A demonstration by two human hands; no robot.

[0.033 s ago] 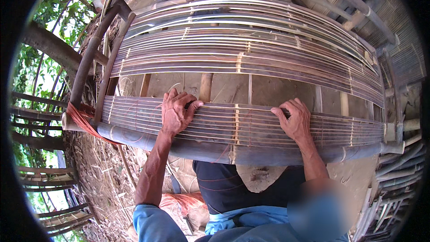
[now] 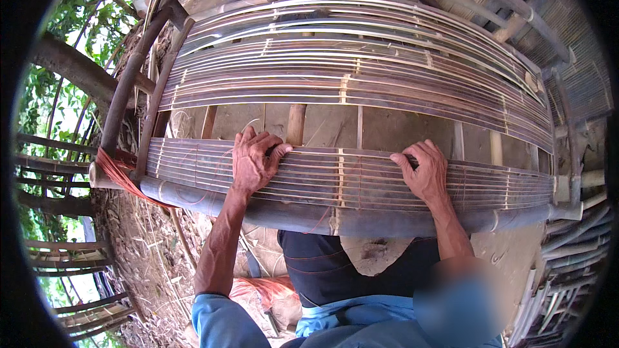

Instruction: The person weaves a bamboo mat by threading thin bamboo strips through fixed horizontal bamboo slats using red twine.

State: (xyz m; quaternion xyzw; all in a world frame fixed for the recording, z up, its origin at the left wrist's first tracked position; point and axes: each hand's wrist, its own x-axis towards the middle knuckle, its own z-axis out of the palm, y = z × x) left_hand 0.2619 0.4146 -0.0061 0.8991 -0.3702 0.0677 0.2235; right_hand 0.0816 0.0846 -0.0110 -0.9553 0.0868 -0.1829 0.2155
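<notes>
Both hands rest on the near panel of bamboo slats [image 2: 303,167], a band of long, thin, dark strips with pale edges tied by cross lashings. My left hand [image 2: 255,160] is left of its middle, with bent fingers curled over the far edge slat and the thumb pressed along it. Farther right, my right hand [image 2: 423,169] grips the same edge slat, its thumb pointing left. The fingertips of both are partly hidden. Thin reddish string crosses the strips in places. Under the panel's near side runs a thick bamboo pole [image 2: 387,222].
Beyond a gap showing ground lies a wider far panel of slats [image 2: 309,87]. Bamboo posts [image 2: 132,100] frame the left side. Orange-red strands [image 2: 119,171] hang at the left corner. Stacked poles [image 2: 577,235] lie at right. My knees are under the front pole.
</notes>
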